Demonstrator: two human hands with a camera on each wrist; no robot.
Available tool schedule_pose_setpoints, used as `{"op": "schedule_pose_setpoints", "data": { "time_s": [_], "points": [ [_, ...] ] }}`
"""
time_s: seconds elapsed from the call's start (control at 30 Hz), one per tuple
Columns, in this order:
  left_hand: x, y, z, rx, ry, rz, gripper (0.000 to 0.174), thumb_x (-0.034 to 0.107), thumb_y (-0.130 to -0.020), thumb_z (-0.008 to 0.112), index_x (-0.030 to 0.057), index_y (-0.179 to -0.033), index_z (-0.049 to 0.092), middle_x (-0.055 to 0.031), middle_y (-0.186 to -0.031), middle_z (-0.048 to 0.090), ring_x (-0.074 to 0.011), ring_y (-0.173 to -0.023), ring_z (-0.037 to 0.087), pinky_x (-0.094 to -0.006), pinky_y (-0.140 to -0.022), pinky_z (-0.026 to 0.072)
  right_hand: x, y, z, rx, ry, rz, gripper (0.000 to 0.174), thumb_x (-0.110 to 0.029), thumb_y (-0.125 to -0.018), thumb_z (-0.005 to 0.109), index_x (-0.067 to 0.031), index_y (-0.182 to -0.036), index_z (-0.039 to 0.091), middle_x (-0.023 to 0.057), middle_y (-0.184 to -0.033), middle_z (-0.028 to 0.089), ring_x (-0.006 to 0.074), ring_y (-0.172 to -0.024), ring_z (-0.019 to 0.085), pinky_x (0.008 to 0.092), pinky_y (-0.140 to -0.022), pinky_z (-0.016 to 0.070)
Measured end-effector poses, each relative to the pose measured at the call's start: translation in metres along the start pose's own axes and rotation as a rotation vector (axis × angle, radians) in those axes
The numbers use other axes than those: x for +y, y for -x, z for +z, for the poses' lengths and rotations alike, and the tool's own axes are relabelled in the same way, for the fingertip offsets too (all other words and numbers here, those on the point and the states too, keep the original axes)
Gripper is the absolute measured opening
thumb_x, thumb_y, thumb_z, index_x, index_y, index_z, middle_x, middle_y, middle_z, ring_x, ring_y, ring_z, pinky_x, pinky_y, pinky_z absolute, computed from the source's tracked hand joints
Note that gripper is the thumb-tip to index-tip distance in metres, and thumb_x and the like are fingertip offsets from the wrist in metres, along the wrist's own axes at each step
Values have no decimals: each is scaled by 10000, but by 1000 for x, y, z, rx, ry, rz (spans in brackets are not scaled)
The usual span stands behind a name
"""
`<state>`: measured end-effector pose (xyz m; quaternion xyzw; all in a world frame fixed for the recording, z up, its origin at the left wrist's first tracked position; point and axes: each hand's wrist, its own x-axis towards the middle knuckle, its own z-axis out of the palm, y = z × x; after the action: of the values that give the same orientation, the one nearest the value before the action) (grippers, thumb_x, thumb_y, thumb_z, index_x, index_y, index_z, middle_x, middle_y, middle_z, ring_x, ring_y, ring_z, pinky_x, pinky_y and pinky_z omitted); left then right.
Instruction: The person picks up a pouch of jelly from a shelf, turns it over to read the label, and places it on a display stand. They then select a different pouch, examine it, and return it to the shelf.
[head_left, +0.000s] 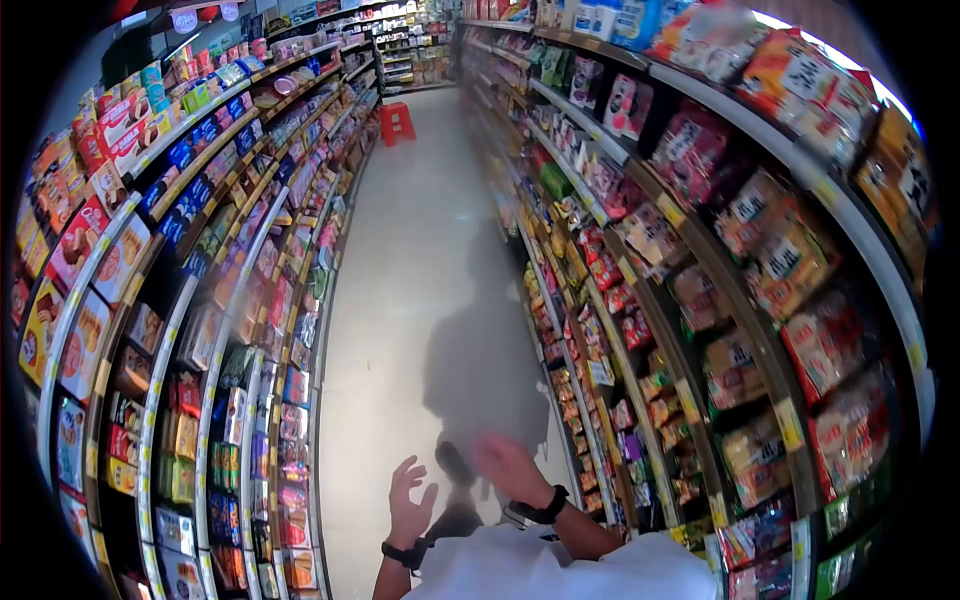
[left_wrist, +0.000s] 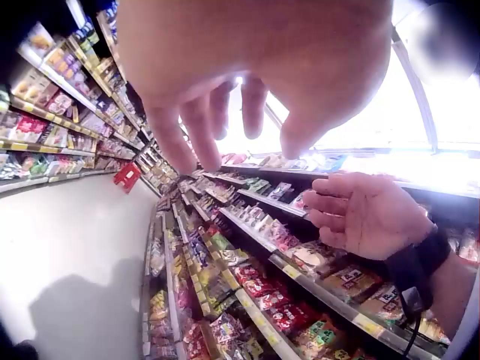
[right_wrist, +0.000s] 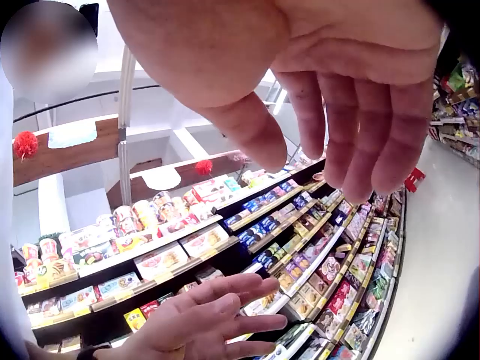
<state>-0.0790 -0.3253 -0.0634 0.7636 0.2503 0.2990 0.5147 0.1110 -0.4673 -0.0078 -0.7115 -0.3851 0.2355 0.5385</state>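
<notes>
Low in the head view, my left hand (head_left: pixel 409 505) is held out in front of the body, fingers spread loosely and nothing in them. My right hand (head_left: pixel 512 470), slightly blurred, is raised beside it over the aisle floor, also holding nothing. Seen from the left wrist, the left hand (left_wrist: pixel 255 67) fills the top with relaxed fingers, and the right hand (left_wrist: pixel 367 214) shows its palm. From the right wrist, the right hand (right_wrist: pixel 300 82) hangs its fingers down, while the left hand (right_wrist: pixel 206 322) stretches its fingers sideways. Each wrist wears a black band.
Shelves of boxed snacks (head_left: pixel 125 135) run along the left side, and shelves of bagged snacks (head_left: pixel 790 250) along the right. A red stool-like object (head_left: pixel 397 124) stands on the pale floor (head_left: pixel 400 260) farther down the aisle. More stocked shelves (head_left: pixel 418 50) close off the far end.
</notes>
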Motion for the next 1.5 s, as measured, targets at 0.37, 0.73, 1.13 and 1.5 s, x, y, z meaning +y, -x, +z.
{"op": "schedule_pose_setpoints", "data": {
  "time_s": [0.37, 0.73, 1.13, 1.5],
  "points": [
    [-60, -281, 1, -304, -124, -63, 367, 200, -898, 732, 18, -1202, 638, -157, -1144, 674, -296, -1034, 662, -381, -890, 544, 0, -261, -35, 10, -11, 140, 325, -242, -952, 661, 1, -1168, 650, 126, -974, 714, 210, -845, 691, 345, -778, 538],
    [-101, -484, -7, -508, -314, -185, 399, 338, -929, 699, 43, -1195, 660, -136, -1189, 690, -294, -1061, 666, -390, -895, 531, 61, -463, -65, 144, -82, 137, 364, -227, -942, 687, 0, -1221, 631, 147, -1062, 719, 213, -912, 709, 331, -796, 561],
    [-120, -746, 47, -590, -418, -154, 421, 337, -930, 707, 34, -1218, 662, -151, -1153, 709, -293, -1009, 691, -384, -836, 549, 103, -771, -119, 131, 149, -87, 356, -220, -920, 689, 3, -1193, 638, 166, -1129, 681, 282, -977, 671, 377, -860, 537],
    [-177, -952, 63, -447, -347, -174, 392, 283, -921, 697, 5, -1196, 664, -170, -1177, 693, -307, -1032, 683, -394, -888, 538, 111, -946, -177, 182, -117, 41, 328, -227, -932, 696, -42, -1196, 643, 93, -1024, 700, 173, -871, 683, 312, -777, 539]
  ]
}}
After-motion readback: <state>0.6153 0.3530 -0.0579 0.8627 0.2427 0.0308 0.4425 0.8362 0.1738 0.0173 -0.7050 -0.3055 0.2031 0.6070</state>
